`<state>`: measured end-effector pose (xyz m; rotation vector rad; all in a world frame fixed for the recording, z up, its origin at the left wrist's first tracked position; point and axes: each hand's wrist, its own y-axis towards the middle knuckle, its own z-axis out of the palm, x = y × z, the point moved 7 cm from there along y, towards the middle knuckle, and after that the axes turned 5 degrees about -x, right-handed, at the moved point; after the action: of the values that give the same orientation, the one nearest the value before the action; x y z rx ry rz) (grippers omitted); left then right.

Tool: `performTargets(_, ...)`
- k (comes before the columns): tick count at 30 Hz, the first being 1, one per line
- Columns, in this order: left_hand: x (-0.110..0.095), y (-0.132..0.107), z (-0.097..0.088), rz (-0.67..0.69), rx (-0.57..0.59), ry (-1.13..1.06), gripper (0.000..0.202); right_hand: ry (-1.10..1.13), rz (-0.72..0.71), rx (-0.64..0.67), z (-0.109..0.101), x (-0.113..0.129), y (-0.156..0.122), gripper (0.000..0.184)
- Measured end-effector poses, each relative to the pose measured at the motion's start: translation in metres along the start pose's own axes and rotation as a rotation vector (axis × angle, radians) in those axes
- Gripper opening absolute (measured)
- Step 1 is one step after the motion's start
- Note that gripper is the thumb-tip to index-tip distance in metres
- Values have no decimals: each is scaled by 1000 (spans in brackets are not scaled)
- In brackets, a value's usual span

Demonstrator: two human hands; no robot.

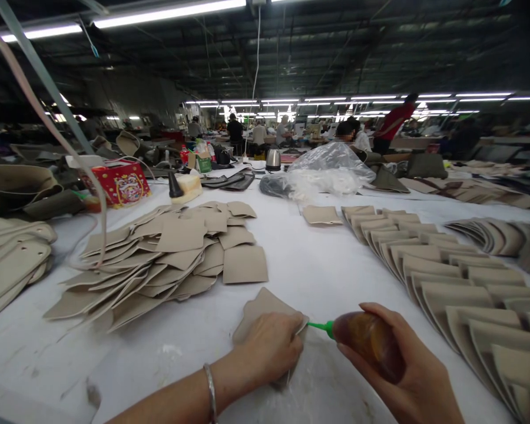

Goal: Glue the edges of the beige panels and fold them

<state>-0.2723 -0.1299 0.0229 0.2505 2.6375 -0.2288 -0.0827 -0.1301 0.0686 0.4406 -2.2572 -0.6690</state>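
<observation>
My left hand (271, 343), with a bracelet on its wrist, is closed on a beige leather-like piece (265, 309) at the front of the table. Its fingers pinch the piece's right edge. My right hand (406, 359) is wrapped round a brown glue bottle (366, 341) with a green nozzle. The bottle lies on its side in my grip, and the nozzle tip points left, at or very near the edge of the piece. Beyond my left hand lies a loose heap of similar beige pieces (183, 235). Overlapping rows of folded beige pieces (433, 277) run along the right side.
The table has a white cover (287, 253). Larger beige panels with holes (17, 259) lie at the left edge. A hose (101, 218) hangs down by the heap. Farther back are a red box (121, 182), a clear plastic bag (331, 168), a metal kettle (272, 159) and several people.
</observation>
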Motion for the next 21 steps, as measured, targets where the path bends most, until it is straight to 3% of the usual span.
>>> performTargets(11, -6, -1, -2, 14, 13, 34, 25, 75, 127, 35, 2, -28, -5, 50)
performTargets(15, -4, 0, 2, 17, 12, 21, 25, 126, 241, -12, 0, -33, -6, 49)
performTargets(21, -5, 1, 0, 2, 18, 43, 25, 189, 292, -20, 2, -37, -10, 52)
